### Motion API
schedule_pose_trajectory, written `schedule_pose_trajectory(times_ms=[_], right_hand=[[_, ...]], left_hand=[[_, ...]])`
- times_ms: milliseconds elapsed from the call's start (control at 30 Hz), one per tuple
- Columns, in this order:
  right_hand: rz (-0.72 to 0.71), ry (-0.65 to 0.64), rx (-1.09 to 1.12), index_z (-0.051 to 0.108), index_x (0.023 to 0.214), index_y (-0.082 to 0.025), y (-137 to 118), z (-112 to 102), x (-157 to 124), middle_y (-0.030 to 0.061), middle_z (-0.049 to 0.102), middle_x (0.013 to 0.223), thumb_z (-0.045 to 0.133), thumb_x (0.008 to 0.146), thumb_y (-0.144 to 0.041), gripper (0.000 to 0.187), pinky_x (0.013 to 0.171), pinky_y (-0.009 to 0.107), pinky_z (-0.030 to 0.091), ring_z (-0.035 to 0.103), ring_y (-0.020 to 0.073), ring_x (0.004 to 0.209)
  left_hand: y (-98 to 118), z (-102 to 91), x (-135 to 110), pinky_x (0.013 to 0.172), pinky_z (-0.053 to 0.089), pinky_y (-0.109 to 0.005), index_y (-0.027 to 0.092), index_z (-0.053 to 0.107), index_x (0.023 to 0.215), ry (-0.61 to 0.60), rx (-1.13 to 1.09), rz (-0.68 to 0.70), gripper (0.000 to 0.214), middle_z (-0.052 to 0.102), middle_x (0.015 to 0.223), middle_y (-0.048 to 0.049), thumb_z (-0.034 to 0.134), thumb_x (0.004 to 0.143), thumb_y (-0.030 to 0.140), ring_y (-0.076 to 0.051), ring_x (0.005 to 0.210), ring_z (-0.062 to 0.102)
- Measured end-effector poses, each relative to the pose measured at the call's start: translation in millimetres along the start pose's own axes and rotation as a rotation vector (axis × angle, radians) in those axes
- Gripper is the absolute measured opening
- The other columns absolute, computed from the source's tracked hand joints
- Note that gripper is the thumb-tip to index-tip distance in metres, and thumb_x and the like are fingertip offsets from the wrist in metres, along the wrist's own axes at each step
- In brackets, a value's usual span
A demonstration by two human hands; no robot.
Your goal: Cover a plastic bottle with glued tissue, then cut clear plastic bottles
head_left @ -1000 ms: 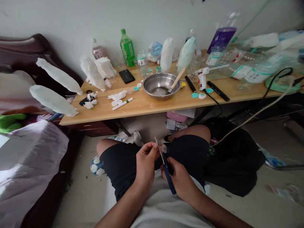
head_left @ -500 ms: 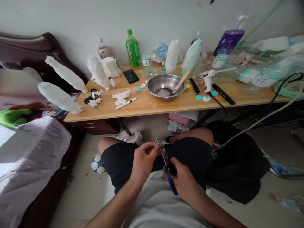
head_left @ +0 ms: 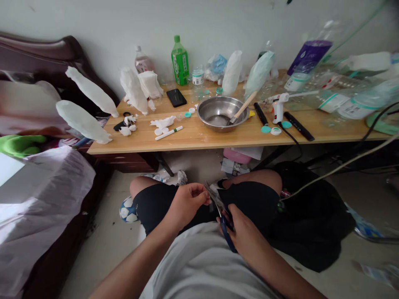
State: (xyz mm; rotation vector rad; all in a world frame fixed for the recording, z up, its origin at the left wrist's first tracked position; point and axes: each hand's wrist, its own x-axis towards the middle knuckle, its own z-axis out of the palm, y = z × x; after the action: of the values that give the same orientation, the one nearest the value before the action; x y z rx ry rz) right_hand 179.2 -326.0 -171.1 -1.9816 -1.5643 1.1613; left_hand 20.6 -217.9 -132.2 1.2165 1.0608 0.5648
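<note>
My right hand (head_left: pixel 242 227) grips a pair of scissors (head_left: pixel 227 236) with dark blue handles, held above my lap. The blades are slightly parted and point up and to the left, towards my left fingertips. My left hand (head_left: pixel 189 204) is closed in a pinch right beside the blades. Whatever lies between its fingers is too small or too clear to make out. Beyond both hands, on the wooden table (head_left: pixel 187 143), stands a steel bowl (head_left: pixel 215 124) with a wooden-handled brush (head_left: pixel 245 108) leaning in it.
White wrapped bottle-like shapes (head_left: pixel 84 122) stand at the table's left. A green bottle (head_left: pixel 180 64), a black phone (head_left: pixel 176 98), a marker (head_left: pixel 168 133) and a glue gun (head_left: pixel 278 110) are further along. Clear bottles (head_left: pixel 355 107) crowd the right side. A black bag (head_left: pixel 314 228) lies on the floor.
The scissor blades have opened a little and shifted slightly right with my right hand. My left hand still pinches near them. The view has turned slightly left.
</note>
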Motion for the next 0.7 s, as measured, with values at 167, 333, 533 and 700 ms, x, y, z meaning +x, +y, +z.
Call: schedule_pose_trajectory(times_ms=[167,333,533,700], right_hand=[[-0.023,0.000,-0.094,0.040,0.080,-0.025,0,-6,0,0.0039,0.065,0.083,0.052,0.082,-0.012,0.017,0.068,0.026,0.044,0.066,0.0199,0.080],[-0.023,0.079,-0.244,0.042,0.076,-0.024,6,-15,4,0.0053,0.064,0.075,0.052,0.080,-0.014,0.015,0.062,0.031,0.037,0.065,0.0272,0.075],[-0.030,0.168,-0.189,0.043,0.082,-0.025,21,-41,11,0.0058,0.065,0.079,0.047,0.090,-0.039,0.016,0.063,0.032,0.042,0.064,0.0245,0.073],[-0.066,-0.026,0.167,0.043,0.104,-0.024,9,-36,-12,0.0055,0.063,0.098,0.047,0.091,-0.047,0.027,0.081,0.031,0.049,0.062,0.0195,0.090]], left_hand=[[8,-8.0,3,0.064,0.048,-0.023,0.016,0.066,0.066,-0.072,0.049,-0.033,0.013,0.065,0.060,0.0012,0.063,0.076,0.024,-0.012,0.060,0.060],[11,-20.6,8,0.061,0.049,-0.024,0.016,0.067,0.065,-0.137,0.085,-0.076,0.009,0.067,0.058,0.0004,0.066,0.073,0.021,-0.013,0.058,0.060],[5,-28.6,6,0.069,0.052,-0.026,0.017,0.063,0.073,-0.024,0.002,-0.036,0.011,0.069,0.072,-0.0014,0.067,0.076,0.027,-0.014,0.070,0.065],[-5,-10.8,-9,0.072,0.057,-0.033,0.017,0.058,0.079,0.172,-0.453,-0.055,0.025,0.070,0.075,-0.0020,0.077,0.072,0.032,-0.017,0.072,0.069]])
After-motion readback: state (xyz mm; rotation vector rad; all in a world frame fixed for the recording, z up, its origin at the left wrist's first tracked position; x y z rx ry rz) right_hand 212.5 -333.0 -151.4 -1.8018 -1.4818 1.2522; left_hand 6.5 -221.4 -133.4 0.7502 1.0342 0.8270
